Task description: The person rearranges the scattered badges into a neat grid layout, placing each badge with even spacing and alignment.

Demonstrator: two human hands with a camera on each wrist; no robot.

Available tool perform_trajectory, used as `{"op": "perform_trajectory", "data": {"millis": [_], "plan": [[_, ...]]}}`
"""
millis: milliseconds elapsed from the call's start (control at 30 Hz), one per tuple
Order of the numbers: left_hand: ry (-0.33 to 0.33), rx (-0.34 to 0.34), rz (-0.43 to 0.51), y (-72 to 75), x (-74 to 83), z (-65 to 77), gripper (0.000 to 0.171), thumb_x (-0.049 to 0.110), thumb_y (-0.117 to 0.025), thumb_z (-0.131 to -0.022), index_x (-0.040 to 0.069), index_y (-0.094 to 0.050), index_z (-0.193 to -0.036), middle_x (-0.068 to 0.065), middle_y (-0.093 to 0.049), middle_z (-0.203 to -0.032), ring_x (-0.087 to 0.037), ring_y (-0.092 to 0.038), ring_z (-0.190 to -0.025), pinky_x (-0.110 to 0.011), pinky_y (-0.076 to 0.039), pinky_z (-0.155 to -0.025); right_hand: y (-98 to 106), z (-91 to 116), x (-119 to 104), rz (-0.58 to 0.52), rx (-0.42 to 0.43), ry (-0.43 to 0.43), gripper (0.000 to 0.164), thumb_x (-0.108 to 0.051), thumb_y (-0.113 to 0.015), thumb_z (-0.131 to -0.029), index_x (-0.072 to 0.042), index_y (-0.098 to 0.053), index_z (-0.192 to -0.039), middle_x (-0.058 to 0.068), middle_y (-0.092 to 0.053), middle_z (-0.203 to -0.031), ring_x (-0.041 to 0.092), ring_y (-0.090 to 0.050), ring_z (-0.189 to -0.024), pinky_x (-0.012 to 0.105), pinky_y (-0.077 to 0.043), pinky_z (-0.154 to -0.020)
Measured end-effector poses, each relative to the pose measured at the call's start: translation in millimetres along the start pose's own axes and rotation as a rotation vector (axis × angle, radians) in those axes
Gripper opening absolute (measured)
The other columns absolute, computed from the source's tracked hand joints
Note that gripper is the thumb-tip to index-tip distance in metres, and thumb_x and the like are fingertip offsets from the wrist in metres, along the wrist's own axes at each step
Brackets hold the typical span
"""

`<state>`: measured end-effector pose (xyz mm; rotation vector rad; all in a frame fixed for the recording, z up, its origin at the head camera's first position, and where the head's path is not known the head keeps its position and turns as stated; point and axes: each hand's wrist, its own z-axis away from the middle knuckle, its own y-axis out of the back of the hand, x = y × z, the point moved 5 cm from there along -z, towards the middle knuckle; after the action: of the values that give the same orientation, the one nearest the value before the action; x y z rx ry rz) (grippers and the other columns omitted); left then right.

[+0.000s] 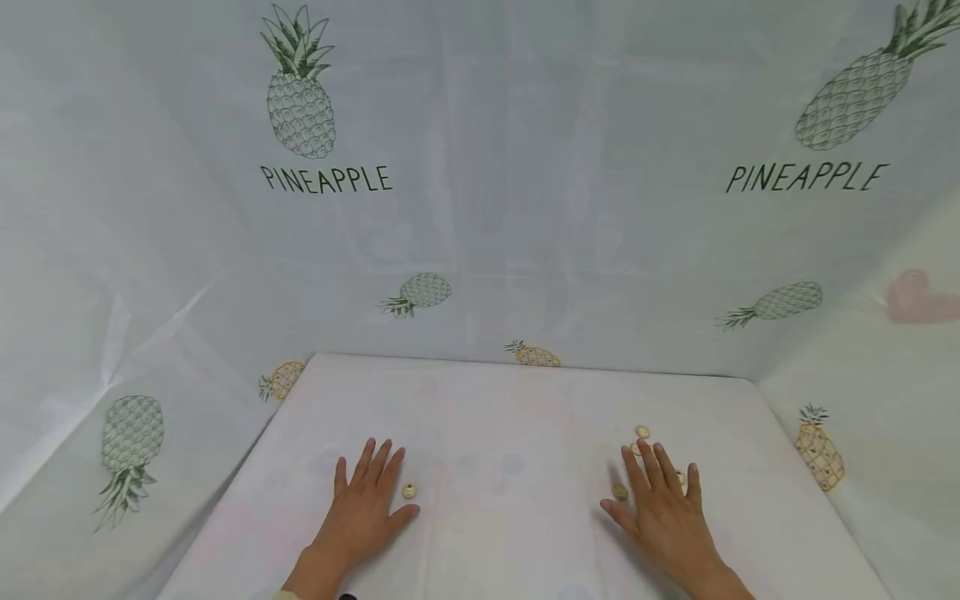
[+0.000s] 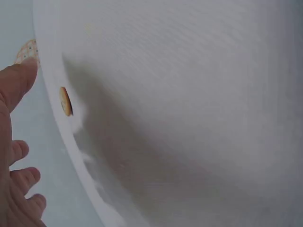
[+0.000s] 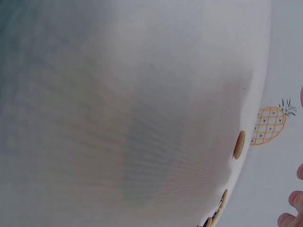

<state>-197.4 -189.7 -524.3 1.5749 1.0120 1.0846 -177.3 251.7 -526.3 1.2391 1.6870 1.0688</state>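
Observation:
In the head view my left hand [image 1: 363, 508] is on the left of the white table, palm down with fingers spread and straight. A small round tan disc [image 1: 409, 491], perhaps a wooden button, lies just right of its fingers, apart from the thumb. My right hand [image 1: 663, 517] is over the right side, fingers likewise spread and straight. Around it lie several similar discs: one [image 1: 619, 492] above its thumb, one [image 1: 642, 432] beyond the fingertips, others partly hidden by the fingers. The left wrist view shows one disc [image 2: 65, 101] near the thumb. Neither hand holds anything.
The white-covered table [image 1: 510, 450] has a straight far edge. Pale curtains [image 1: 525, 208] printed with pineapples enclose it at the back and both sides. A dark round object [image 1: 347, 597] shows beside the left wrist at the bottom.

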Motion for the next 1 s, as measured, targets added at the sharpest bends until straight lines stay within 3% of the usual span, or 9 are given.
{"op": "perform_trajectory", "data": {"millis": [200,433,767,1000], "plan": [[-0.034,0.002,-0.008,-4.5,-1.2,-4.2,0.077,0.047,-0.081,-0.091,0.009,-0.053,-0.151,-0.016,-0.051,-0.157,-0.042,-0.042,-0.149,-0.073,-0.027,-0.117,3.5,2.3,2.2,0.002,0.078,0.036,0.084,-0.062,-0.068,-0.096,-0.005,-0.047,-0.156,0.021,-0.043,-0.162,0.048,-0.04,-0.148,0.079,-0.016,-0.117],[-0.055,0.01,-0.01,-7.0,-3.5,-7.8,0.06,0.038,-0.085,-0.089,0.012,-0.063,-0.139,-0.011,-0.061,-0.139,-0.038,-0.053,-0.132,-0.065,-0.039,-0.107,3.8,2.7,3.2,-0.002,0.127,0.092,0.079,-0.061,-0.067,-0.097,-0.004,-0.053,-0.15,0.02,-0.051,-0.155,0.046,-0.047,-0.14,0.076,-0.025,-0.114],[-0.045,-0.014,-0.013,-12.2,-6.5,-11.9,0.034,0.031,-0.082,-0.092,0.02,-0.068,-0.122,-0.004,-0.062,-0.121,-0.03,-0.055,-0.115,-0.059,-0.043,-0.095,4.4,-0.6,1.6,0.029,0.226,0.185,0.077,-0.07,-0.046,-0.104,-0.002,-0.062,-0.136,0.021,-0.062,-0.131,0.045,-0.059,-0.114,0.065,-0.041,-0.097],[-0.061,-0.007,-0.002,-12.7,-3.5,-12.5,0.02,0.029,-0.081,-0.094,0.024,-0.068,-0.108,0.001,-0.061,-0.112,-0.023,-0.054,-0.106,-0.053,-0.043,-0.09,2.9,1.4,4.2,0.048,0.205,0.195,0.074,-0.067,-0.048,-0.105,-0.001,-0.062,-0.133,0.021,-0.063,-0.127,0.046,-0.06,-0.112,0.064,-0.044,-0.09]]}}
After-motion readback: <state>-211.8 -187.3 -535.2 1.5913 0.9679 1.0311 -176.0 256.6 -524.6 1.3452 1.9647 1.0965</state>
